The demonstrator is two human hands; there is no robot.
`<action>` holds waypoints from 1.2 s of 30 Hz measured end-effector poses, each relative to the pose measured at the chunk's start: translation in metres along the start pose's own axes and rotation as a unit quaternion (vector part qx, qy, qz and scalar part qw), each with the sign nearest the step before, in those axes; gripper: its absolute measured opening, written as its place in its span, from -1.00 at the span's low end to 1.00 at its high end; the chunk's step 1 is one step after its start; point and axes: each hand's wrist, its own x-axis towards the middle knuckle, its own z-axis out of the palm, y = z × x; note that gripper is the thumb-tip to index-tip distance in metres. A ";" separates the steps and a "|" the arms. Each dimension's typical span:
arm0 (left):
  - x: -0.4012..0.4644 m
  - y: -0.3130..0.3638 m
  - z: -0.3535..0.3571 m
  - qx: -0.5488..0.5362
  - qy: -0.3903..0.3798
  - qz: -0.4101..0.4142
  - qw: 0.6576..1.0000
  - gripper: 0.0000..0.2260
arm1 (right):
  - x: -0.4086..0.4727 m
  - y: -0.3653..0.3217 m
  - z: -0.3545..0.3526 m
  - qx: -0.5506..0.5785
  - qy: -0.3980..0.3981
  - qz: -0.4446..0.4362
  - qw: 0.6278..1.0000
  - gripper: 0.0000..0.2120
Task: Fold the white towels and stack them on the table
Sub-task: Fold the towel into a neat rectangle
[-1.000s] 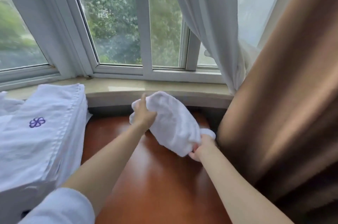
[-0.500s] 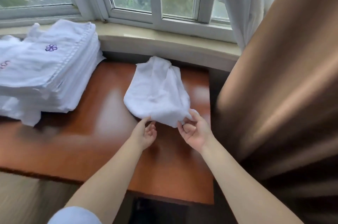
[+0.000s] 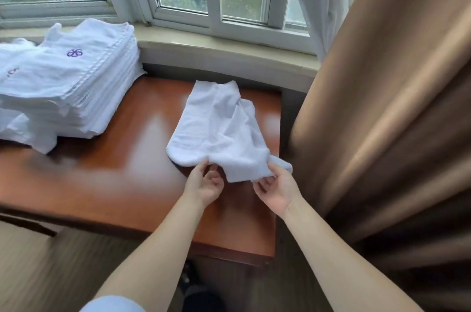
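Observation:
A small white towel (image 3: 219, 130) lies crumpled on the right part of the reddish wooden table (image 3: 107, 179), stretching from the window side towards me. My left hand (image 3: 205, 183) pinches its near edge at the left. At the near right corner, my right hand (image 3: 276, 188) pinches the edge between thumb and fingers, palm turned up. A tall stack of folded white towels (image 3: 68, 87) with a purple flower logo stands at the table's far left.
A brown curtain (image 3: 387, 107) hangs close against the table's right edge. A beige window sill (image 3: 229, 49) and window frames run behind the table. More loose white cloth (image 3: 15, 128) lies under the stack at the far left.
The towel went from being held up near the sill to lying on the table. Both hands moved to its near edge and now pinch it; the view tilted down.

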 end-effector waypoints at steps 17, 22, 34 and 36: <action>-0.057 0.010 -0.002 0.093 -0.079 0.116 0.986 -0.81 | -0.022 -0.008 0.004 0.090 -0.052 -0.069 0.992 -0.89; -0.074 0.027 -0.002 0.214 0.076 0.342 0.912 -0.59 | -0.018 -0.025 0.008 -0.049 0.112 -0.152 0.981 -0.66; -0.094 0.010 -0.058 0.257 0.052 0.148 0.954 -0.68 | -0.041 0.011 -0.025 0.030 0.082 0.027 0.996 -0.73; -0.098 0.022 -0.048 0.249 -0.047 0.222 0.942 -0.52 | -0.052 -0.012 0.000 0.095 0.010 -0.054 0.994 -0.93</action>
